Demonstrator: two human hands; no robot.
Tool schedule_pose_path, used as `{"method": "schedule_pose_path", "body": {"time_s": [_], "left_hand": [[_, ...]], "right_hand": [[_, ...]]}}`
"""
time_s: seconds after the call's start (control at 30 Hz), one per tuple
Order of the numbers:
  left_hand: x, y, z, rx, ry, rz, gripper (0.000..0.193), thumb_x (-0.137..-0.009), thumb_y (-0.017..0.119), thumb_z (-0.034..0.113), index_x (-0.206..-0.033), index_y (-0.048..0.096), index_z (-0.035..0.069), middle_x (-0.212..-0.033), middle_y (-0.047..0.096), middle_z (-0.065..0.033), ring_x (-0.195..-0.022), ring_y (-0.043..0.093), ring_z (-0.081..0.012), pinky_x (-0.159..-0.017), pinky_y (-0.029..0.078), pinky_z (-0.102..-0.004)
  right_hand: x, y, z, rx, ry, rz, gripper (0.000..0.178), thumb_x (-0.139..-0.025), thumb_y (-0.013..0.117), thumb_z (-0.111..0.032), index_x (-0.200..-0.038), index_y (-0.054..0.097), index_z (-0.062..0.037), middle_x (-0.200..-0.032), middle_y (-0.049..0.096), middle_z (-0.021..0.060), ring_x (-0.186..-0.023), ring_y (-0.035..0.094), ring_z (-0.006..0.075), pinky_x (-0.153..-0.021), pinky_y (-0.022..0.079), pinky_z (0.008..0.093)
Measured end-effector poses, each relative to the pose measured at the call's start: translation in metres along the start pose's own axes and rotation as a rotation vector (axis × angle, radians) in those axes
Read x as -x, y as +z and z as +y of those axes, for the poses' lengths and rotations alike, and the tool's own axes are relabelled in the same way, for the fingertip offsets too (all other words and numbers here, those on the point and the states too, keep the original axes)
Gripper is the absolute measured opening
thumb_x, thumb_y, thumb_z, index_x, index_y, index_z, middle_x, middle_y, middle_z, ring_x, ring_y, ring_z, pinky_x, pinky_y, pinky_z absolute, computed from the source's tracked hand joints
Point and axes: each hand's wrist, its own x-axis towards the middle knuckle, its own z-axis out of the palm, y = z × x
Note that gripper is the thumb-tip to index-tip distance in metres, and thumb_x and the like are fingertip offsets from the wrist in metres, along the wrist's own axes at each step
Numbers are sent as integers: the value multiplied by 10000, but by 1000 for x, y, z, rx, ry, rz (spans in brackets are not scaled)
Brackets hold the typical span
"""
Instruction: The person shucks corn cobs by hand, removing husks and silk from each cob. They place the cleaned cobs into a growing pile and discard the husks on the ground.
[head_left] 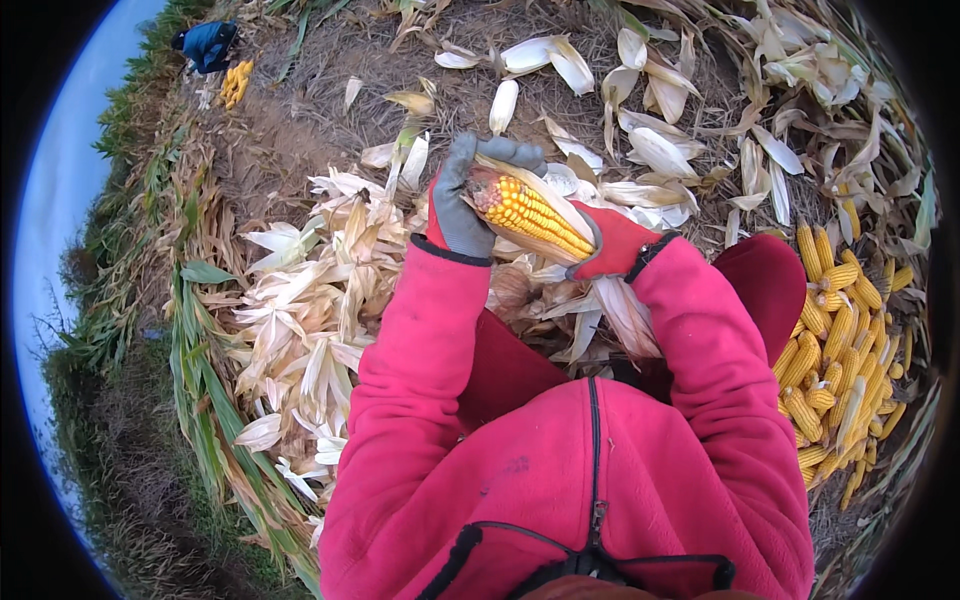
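An ear of corn [528, 213] is held between my two gloved hands in front of my chest. Its yellow kernels show along one side, and pale husk still wraps the rest. My left hand [462, 200], in a grey and red glove, curls round the brownish tip end. Around the lower end, where husk trails down, my right hand [612, 240] is closed in a red glove. Below the ear lies a heap of dry husks [310, 290], spreading to the left.
On my right lies a large pile of bare yellow corn ears [840, 350]. Loose husks [660, 150] are scattered over the soil ahead. Cut stalks [215, 390] line the left. Far left, a person in blue [208, 45] is near another small corn pile [235, 84].
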Motion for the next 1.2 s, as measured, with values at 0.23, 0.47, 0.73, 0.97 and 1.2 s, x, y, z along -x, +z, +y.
{"method": "schedule_pose_path", "body": {"time_s": [0.23,0.47,0.73,0.97,1.2], "left_hand": [[1,29,-11,50,92,253,469,-952,430,318,-530,313,147,-498,360,-23,-547,442,-206,-722,485,-467],[2,45,6,245,57,417,465,-933,449,348,-545,252,184,-477,226,35,-427,215,-128,-449,284,-291],[-12,7,39,166,425,600,446,-907,466,427,-559,317,190,-496,292,35,-470,290,-126,-477,284,-305],[-15,4,34,259,305,580,390,-892,538,369,-605,386,153,-527,380,16,-468,367,-125,-482,366,-262],[-24,0,11,157,241,560,407,-884,527,435,-623,403,148,-533,375,13,-493,391,-142,-511,389,-290]], "right_hand": [[-15,37,29,-224,59,140,917,-547,824,-141,-1346,381,-68,-1205,565,111,-1123,522,185,-964,404,329],[-45,88,32,-556,26,-138,743,-568,812,-79,-1239,495,-50,-1137,607,80,-1041,570,170,-913,448,329],[-48,37,-56,-652,12,211,645,-849,640,-271,-1364,340,-25,-1321,454,110,-1220,439,193,-1034,332,356],[-61,-22,-93,-576,-109,150,474,-888,600,-150,-1311,420,-34,-1211,544,80,-1130,513,158,-975,409,307],[-57,-18,-82,-29,-118,156,708,-668,804,-179,-1272,460,-41,-1216,543,71,-1137,502,151,-971,399,308]]}}
